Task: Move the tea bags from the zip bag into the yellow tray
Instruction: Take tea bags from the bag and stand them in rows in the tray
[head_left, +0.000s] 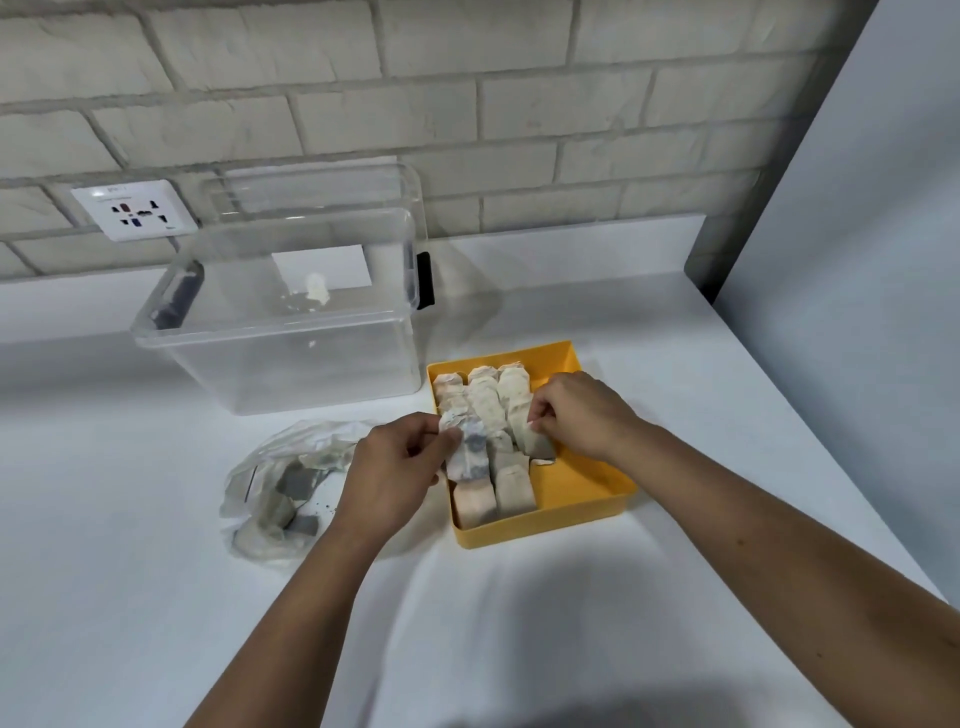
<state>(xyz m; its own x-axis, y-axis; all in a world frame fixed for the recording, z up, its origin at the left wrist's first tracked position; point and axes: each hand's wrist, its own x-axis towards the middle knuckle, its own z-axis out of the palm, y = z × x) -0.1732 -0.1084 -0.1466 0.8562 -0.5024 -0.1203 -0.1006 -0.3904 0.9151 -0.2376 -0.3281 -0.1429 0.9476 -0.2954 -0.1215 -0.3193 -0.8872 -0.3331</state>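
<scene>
The yellow tray (582, 488) sits on the white counter right of centre, with several pale tea bags (485, 400) lying in rows along its left side. My left hand (395, 467) holds a small bunch of tea bags (467, 447) over the tray's left edge. My right hand (582, 415) pinches a single tea bag (524, 431) that lies inside the tray. The crumpled clear zip bag (280, 483) lies on the counter left of the tray, with several tea bags inside.
A large clear plastic box (280, 332) stands behind the zip bag, its lid leaning on the brick wall. A wall socket (132, 210) is at the back left. A grey panel (857, 234) bounds the counter's right side.
</scene>
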